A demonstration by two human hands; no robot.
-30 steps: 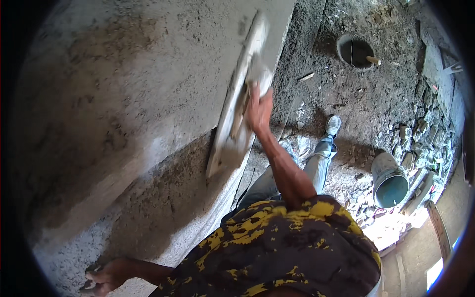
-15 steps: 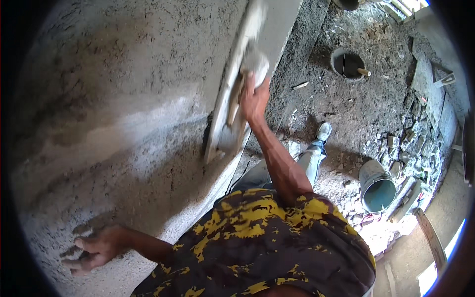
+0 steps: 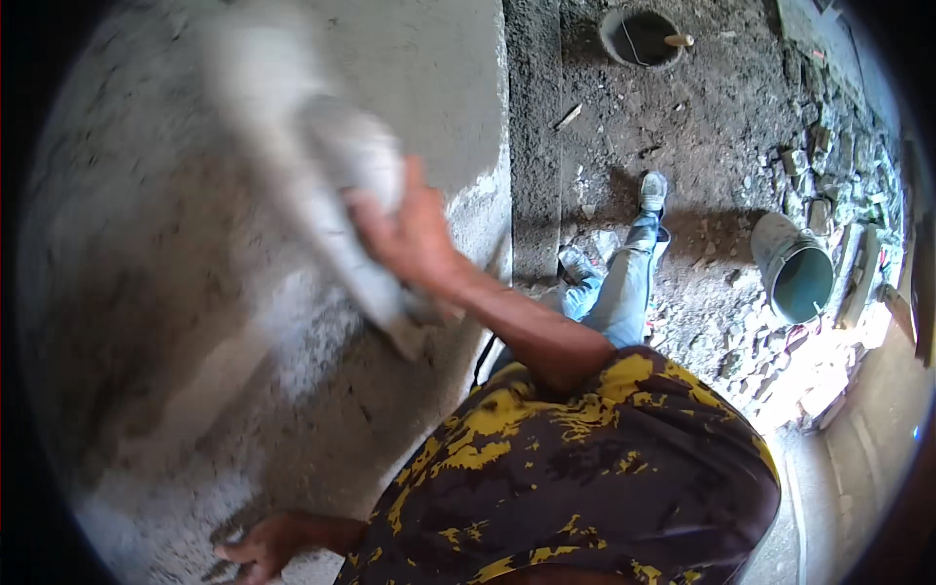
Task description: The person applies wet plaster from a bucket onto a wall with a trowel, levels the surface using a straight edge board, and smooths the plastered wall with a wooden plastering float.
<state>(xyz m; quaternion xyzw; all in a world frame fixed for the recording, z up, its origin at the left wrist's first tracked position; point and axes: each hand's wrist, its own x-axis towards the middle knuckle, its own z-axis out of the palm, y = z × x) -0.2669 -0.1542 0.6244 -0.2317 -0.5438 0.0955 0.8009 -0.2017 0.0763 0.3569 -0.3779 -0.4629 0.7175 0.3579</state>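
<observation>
My right hand (image 3: 414, 234) is wrapped round a long plastering float (image 3: 317, 210), which is smeared by motion. The float lies slantwise across the grey plastered wall (image 3: 439, 88). A pale rounded lump (image 3: 375, 161), blurred, sits at the float by my fingertips; I cannot tell what it is. Low on the left, my left hand (image 3: 258, 551) is against the rough wall with its fingers apart, holding nothing; part of it is cut off by the lower edge.
On the dirt floor stand a dark round tub (image 3: 611, 39) with a wooden handle (image 3: 680, 41) sticking out, and a tipped bucket (image 3: 801, 283). Broken rubble (image 3: 829, 175) is heaped along the right. A small wood scrap (image 3: 568, 117) lies nearer the wall.
My right hand has swung the float leftward across the wall, and its tilt has reversed. My left hand appears lower in view. The view has shifted, so the tub sits higher.
</observation>
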